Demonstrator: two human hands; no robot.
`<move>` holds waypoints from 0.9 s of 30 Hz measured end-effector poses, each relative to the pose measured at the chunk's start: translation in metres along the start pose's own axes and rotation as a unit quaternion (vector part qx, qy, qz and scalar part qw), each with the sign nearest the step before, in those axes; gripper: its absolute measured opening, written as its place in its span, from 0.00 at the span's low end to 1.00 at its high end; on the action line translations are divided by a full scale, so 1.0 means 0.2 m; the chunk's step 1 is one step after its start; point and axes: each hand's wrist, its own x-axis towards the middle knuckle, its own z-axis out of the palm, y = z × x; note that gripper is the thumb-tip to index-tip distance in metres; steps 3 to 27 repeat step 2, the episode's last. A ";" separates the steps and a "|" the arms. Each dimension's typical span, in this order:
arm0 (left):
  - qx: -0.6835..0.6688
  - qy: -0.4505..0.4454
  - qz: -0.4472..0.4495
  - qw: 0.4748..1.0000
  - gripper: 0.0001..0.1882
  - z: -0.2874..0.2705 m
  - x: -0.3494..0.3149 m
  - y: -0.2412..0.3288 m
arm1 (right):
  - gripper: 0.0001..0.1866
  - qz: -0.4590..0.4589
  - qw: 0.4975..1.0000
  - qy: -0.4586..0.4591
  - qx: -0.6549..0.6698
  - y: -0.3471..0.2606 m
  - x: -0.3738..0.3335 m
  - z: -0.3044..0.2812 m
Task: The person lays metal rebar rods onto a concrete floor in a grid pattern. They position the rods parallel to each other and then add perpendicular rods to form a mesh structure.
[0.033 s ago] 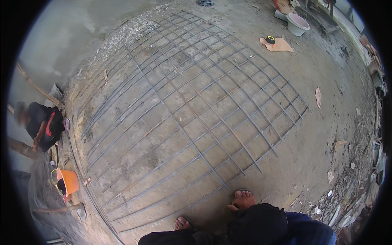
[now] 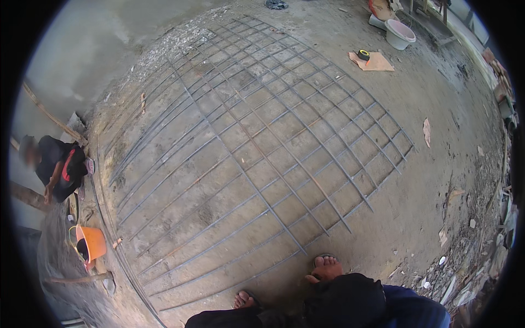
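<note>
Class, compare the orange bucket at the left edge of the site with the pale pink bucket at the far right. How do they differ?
The orange bucket lies tipped on its side; the pale pink bucket stands upright. The orange bucket is beside the steel rebar grid, near a crouching person in dark clothes; the pale pink bucket sits well beyond the grid, near a flat piece of cardboard. Both are round, open-topped and rest on the dusty ground.

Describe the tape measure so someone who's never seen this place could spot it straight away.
Start from the big rebar grid on the concrete floor and look past its far right edge. A flat brown cardboard sheet lies there, and the tape measure sits on it: small, round, yellow and black, unlike the pale bucket beyond.
</note>
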 end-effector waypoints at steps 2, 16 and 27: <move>-0.006 0.008 0.001 1.000 0.39 -0.03 0.02 -0.08 | 0.37 0.005 1.000 -0.017 -0.002 0.01 0.00 0.01; -0.006 0.008 0.001 1.000 0.39 -0.03 0.02 -0.08 | 0.37 0.005 1.000 -0.017 -0.002 0.01 0.00 0.01; -0.006 0.008 0.001 1.000 0.39 -0.03 0.02 -0.08 | 0.37 0.005 1.000 -0.017 -0.002 0.01 0.00 0.01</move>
